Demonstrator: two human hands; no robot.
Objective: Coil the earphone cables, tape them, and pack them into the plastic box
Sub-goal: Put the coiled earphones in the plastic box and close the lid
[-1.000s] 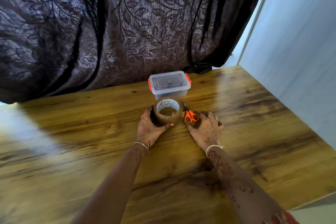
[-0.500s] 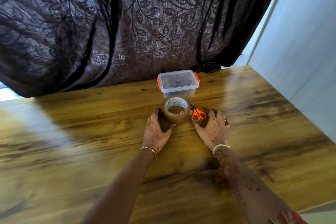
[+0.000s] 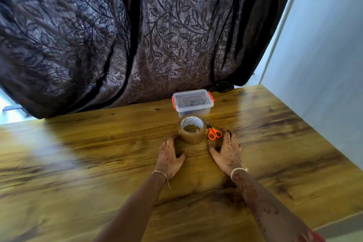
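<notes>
A clear plastic box (image 3: 193,102) with orange latches and its lid on stands at the table's far edge; something dark shows faintly inside. Just in front of it a roll of brown tape (image 3: 192,129) lies flat. Small orange-handled scissors (image 3: 214,132) lie right of the roll. My left hand (image 3: 170,156) rests on the table at the roll's near left, fingers relaxed, fingertips close to the roll but not around it. My right hand (image 3: 227,151) lies flat just right of the scissors. A dark patch shows by its fingertips; I cannot tell what it is.
The wooden table (image 3: 98,153) stretches wide to the left and right of the hands. A dark leaf-patterned curtain (image 3: 137,35) hangs behind the far edge. A pale wall (image 3: 324,55) stands along the table's right side.
My left hand has let go of the tape roll and drawn back a little. My right hand has slid slightly toward me, away from the scissors. The roll and box stay put.
</notes>
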